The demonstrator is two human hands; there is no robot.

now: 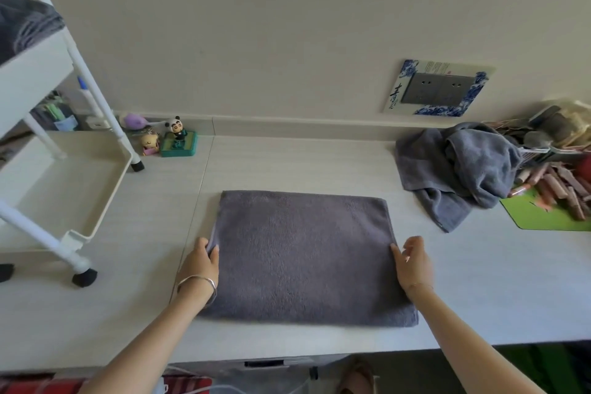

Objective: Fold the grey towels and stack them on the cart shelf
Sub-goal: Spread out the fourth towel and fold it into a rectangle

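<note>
Both forearms reach in over the near edge of the table [287,163]. Pale tabletop shows on every side of the folded grey towel [303,253], which lies flat mid-table as a neat rectangle. The white cart [73,195] stands to the left, well apart, with a stacked towel [25,25] on its top shelf. A crumpled towel [457,169] lies far right. The left hand [201,261] pinches the folded towel's slightly raised left edge. The right hand [412,261] has its thumb on the right edge and its fingers bent; I cannot tell whether it grips.
</note>
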